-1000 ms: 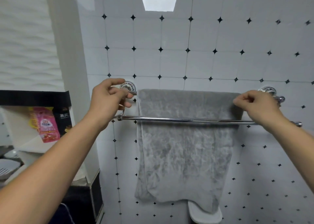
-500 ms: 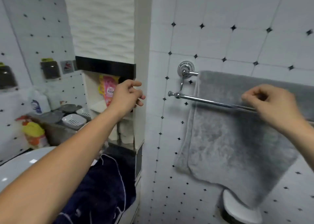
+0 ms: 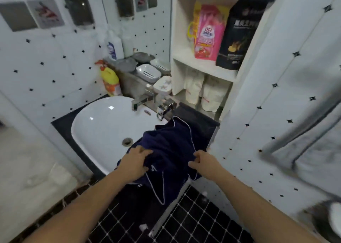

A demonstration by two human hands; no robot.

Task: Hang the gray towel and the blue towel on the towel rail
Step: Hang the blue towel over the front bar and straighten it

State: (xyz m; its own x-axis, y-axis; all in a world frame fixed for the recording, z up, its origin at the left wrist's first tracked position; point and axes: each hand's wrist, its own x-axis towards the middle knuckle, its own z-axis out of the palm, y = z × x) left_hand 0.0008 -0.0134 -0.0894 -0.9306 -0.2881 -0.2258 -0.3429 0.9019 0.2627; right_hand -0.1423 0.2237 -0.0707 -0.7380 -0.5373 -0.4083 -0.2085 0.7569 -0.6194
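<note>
Head view: both hands are down on the blue towel (image 3: pixel 171 145), heaped over the sink (image 3: pixel 88 124) edge. The left hand (image 3: pixel 135 162) clutches a fold and the right hand (image 3: pixel 203 161) pinches the hem, so the pick-up looks under way. The gray towel (image 3: pixel 313 150) hangs blurred at right, the towel rail indistinct. Next: lift, spread, swing right.

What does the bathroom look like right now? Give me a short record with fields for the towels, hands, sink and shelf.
blue towel: bunched, draped over the sink's right front edge, not yet hung
gray towel: hanging at far right, blurred
left hand: grips the blue towel's left side
right hand: pinches its right side
sink: white, drain visible
shelf: pink pouch and black pouch, both upright
</note>
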